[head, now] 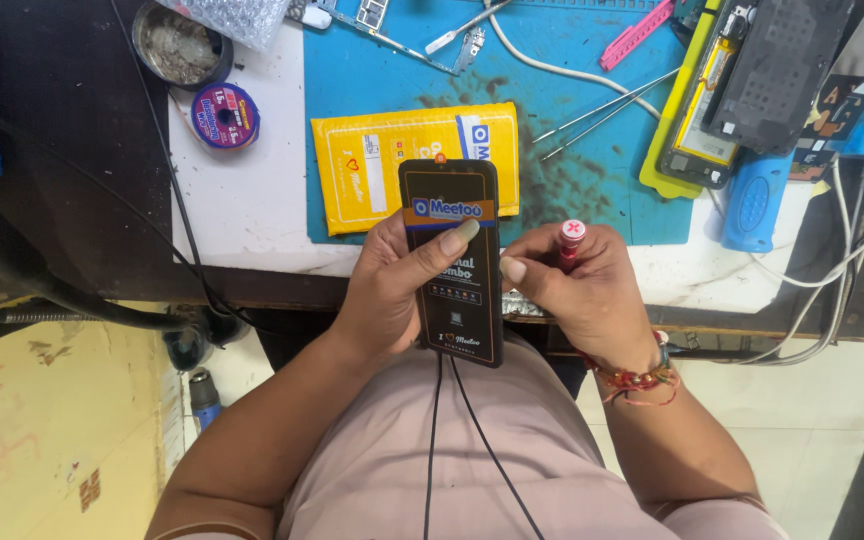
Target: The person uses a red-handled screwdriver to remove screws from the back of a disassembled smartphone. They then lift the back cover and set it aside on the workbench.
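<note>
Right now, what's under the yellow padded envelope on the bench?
The yellow padded envelope lies on the blue work mat, its left part over the white benchtop. Anything beneath it is hidden; the black phone screen panel covers its lower edge.

Glossy black phone screen point(451, 262) with a shiny printed film, gripped in bare fingers point(452, 240); smooth red-and-white plastic cap on the screwdriver point(571, 236); matt, stained blue rubbery mat point(572, 120); crinkled yellow plastic-looking padded envelope point(392, 165); bright thin metal tweezers point(602, 112); smooth white laminate surface point(242, 200); soft matt pink cloth shirt point(452, 460).
</note>
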